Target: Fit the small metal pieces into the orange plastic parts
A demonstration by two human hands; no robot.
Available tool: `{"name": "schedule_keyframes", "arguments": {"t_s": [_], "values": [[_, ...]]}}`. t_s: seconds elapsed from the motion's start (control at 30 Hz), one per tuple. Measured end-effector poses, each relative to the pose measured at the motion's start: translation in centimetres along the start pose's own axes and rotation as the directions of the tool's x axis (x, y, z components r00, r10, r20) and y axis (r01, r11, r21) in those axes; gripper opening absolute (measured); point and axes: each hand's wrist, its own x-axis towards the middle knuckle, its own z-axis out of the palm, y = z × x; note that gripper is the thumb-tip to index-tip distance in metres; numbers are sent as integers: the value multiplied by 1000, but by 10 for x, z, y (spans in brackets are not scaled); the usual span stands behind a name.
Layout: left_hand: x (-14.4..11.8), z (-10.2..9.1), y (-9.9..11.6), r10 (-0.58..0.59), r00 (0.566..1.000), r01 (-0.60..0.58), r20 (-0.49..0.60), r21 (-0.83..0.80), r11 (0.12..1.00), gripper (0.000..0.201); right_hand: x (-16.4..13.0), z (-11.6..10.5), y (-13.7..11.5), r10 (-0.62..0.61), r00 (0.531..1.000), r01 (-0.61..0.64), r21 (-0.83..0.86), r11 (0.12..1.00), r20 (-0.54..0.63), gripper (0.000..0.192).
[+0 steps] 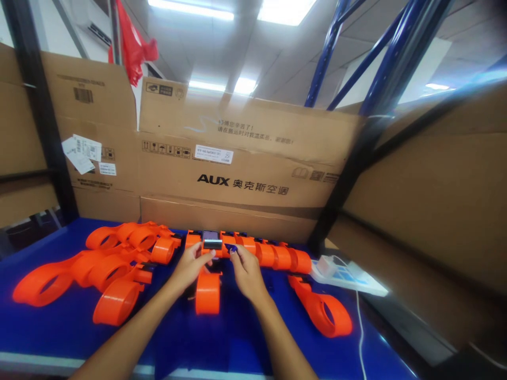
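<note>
Orange holders crowd the table [237,338] around the fingers. A cluster of them [116,301] spreads to the left of the left fingers, loops overlapping, and a row [282,257] runs from just behind the hands off to the right. One more holder [336,316] lies alone, near side and right of the right fingers. Past the end of the row sits a white power strip [374,286] with its cable [360,338] trailing toward the front edge, well apart from the fingers. Cardboard [245,153] walls off the space beyond them, with a dark post [340,179] rising at the right.

The hands and the raised holder cover part of the row, so its holders are hard to count there. A dark, flat thing with a greyish face [210,234] shows just behind the fingers, its lower part hidden. Both forearms are cut off by the lower edge.

The left hand [192,266] has its thumb and fingers closed on the orange holder in hand [208,294]; its black end with a pale edge lies between the two hands, and its ring is below the fingertips. The right hand [246,269] pinches a small dark blue piece [230,247] beside that end; whether the two touch, I cannot tell.
</note>
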Motion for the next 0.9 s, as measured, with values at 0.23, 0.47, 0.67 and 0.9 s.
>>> {"name": "schedule_keyframes", "arguments": {"t_s": [0.23,0.47,0.67,0.9], "values": [[-2,3,4,14,1000,-14,-16,-12,1000,37,-4,13,3,13,999,-9,93,996,-49,34],[-1,1,1,42,998,-41,-39,16,999,41,-8,16,2,7,999,-5,44,999,-53,27],[1,0,-1,23,999,-23,-24,-6,1000,43,-10,19,2,-67,990,66,-9,998,-124,29],[2,-2,-3,49,998,-49,-48,-7,999,33,-10,18,1,-254,963,234,-185,954,-91,39]]}}
